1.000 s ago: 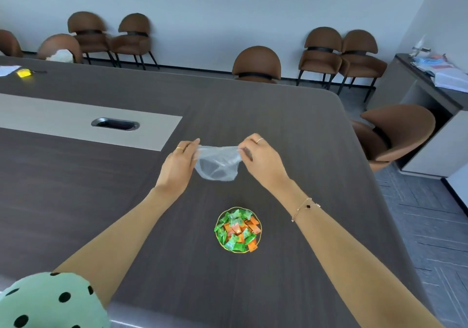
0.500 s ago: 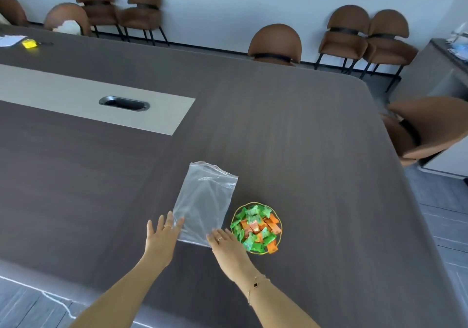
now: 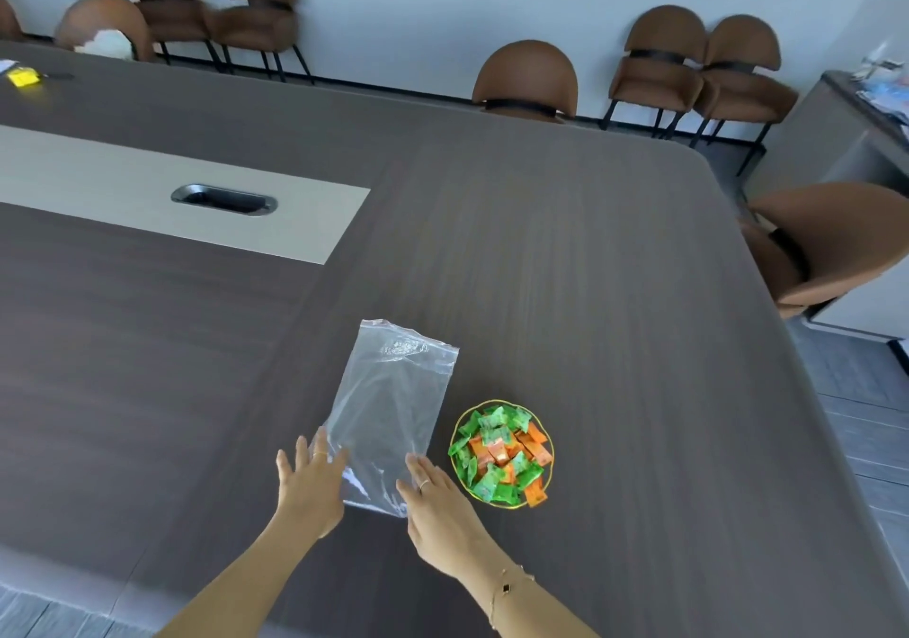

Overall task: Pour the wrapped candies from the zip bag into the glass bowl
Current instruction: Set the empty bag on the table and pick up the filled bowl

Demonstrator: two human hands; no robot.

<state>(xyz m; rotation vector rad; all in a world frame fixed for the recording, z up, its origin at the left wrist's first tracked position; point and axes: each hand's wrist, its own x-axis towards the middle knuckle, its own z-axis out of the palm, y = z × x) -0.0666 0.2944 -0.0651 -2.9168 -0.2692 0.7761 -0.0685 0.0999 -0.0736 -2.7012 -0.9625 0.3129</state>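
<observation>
Zip bag [image 3: 393,416] empty, flat on table [image 3: 615,268]; left hand [image 3: 307,485], right hand [image 3: 438,495] grip spread, fingertips on bag. Wrapper print unreadable.

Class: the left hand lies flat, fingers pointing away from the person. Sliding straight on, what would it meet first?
Probably the zip bag: the left hand already seems to touch its near corner.

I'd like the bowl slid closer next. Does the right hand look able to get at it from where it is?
Probably yes. The right hand lies open at the empty zip bag's near corner, and the glass bowl of wrapped candies sits just to its right with only bare table between.
</observation>
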